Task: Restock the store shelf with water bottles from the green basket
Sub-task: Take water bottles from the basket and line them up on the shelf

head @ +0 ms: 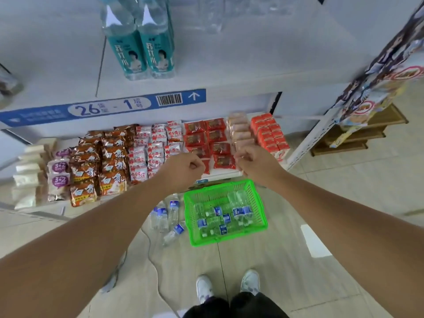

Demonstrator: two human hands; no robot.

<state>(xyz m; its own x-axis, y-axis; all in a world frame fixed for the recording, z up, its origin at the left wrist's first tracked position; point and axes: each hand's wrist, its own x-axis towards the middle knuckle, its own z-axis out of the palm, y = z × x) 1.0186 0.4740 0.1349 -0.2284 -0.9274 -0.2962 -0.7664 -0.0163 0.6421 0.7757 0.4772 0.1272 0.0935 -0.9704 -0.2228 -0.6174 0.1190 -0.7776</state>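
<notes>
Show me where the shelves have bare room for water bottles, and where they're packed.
Upper shelf: bare board right of the teal-labelled bottles, up to the shelf's right end; another bare stretch left of them. Lower shelf: snack packets fill it side to side. Floor left of the green basket is cluttered with loose bottles.

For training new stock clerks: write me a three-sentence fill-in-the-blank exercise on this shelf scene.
1. The water bottles waiting to be shelved lie in a ____ basket on the floor.
2. Several loose bottles are on the floor to the ____ of that basket.
3. The blue shelf tag reads 26 - ____.

Missing words: green; left; 1.
</notes>
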